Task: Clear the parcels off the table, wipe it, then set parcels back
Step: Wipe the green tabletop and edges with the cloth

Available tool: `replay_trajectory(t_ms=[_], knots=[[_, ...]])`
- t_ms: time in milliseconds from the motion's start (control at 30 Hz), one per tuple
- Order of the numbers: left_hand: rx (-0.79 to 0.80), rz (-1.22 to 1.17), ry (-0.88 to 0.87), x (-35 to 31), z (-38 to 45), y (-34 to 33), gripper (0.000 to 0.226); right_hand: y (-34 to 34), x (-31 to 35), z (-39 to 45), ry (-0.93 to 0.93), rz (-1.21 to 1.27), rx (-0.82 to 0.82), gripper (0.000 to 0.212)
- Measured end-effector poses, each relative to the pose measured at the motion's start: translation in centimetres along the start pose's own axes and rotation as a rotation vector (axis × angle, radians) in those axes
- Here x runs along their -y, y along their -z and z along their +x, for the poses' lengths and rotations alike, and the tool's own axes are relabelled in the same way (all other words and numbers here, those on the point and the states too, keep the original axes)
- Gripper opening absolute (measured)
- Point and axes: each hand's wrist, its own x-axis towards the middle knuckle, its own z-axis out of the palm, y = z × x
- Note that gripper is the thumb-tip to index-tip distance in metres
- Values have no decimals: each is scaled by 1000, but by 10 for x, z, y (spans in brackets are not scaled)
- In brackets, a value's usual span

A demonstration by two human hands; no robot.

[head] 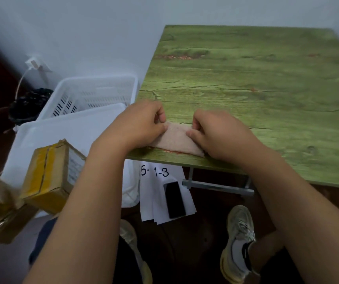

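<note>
Pink, limp cloth (175, 140) lies between my left hand (142, 124) and right hand (217, 134), thumbs and curled fingers pinching its top corners; light, floppy, best held by edges.

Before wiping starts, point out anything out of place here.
A phone lies on loose paper sheets on the floor under the table edge, near the person's shoes, where it could be stepped on. Reddish worn patches mark the tabletop.
</note>
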Motion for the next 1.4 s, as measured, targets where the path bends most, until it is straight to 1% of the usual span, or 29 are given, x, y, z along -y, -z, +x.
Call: replay_trajectory(t_ms=[100, 233, 400, 467, 500, 600, 667, 767, 833, 900, 1000, 1033, 1100, 1167, 1200, 1267, 1300, 1333, 1400], knots=[[-9, 6, -4, 2, -3, 3, 11, 2, 2, 1, 9, 5, 9, 16], [-23, 14, 38, 7, -8, 8, 20, 4, 3, 4, 11, -9, 17, 15], [-65, -14, 29, 11, -9, 11, 19, 3, -1, 9, 24, -47, -16, 11], [-94, -35, 14, 11, -9, 12, 19, 3, 0, 11, 18, -43, -25, 12], [-109, -47, 7, 10, -9, 13, 18, 4, 0, 12, 10, -33, -28, 17], [-161, -154, 31, 5, -10, 17, 15, 5, 0, 15, -23, 20, -33, 29], [-184, -324, 55, 0, -11, 20, 16, 4, 0, 17, -30, 71, -33, 30], [-188, -562, 31, -7, -14, 25, 24, 6, 4, 14, -62, 202, 22, 25], [-185, -625, 4, -11, -17, 29, 24, 10, 8, 9, -69, 302, 77, 18], [-190, -673, -10, -12, -19, 32, 22, 14, 11, 4, -53, 487, 91, 15], [-175, -761, -23, -13, -24, 37, 19, 16, 14, -2, -86, 845, 61, 9], [-165, -772, -27, -14, -26, 38, 19, 16, 15, -3, -106, 940, 59, 10], [-151, -790, -39, -16, -30, 41, 19, 15, 14, -3, -159, 1178, 111, 22], [-135, -855, -44, -20, -35, 42, 20, 18, 14, -2, -194, 1480, 275, 36], [-123, -904, -35, -21, -37, 43, 20, 20, 14, -3, -188, 1566, 369, 39], [-105, -975, 0, -22, -38, 41, 22, 24, 16, -4, -156, 1572, 498, 33], [-104, -991, 27, -20, -38, 39, 23, 24, 16, -3, -151, 1561, 514, 28], [-106, -1000, 63, -18, -37, 37, 24, 24, 16, -2, -172, 1559, 497, 26], [-115, -983, 151, -13, -34, 29, 24, 24, 18, 0, -241, 1569, 410, 28]])
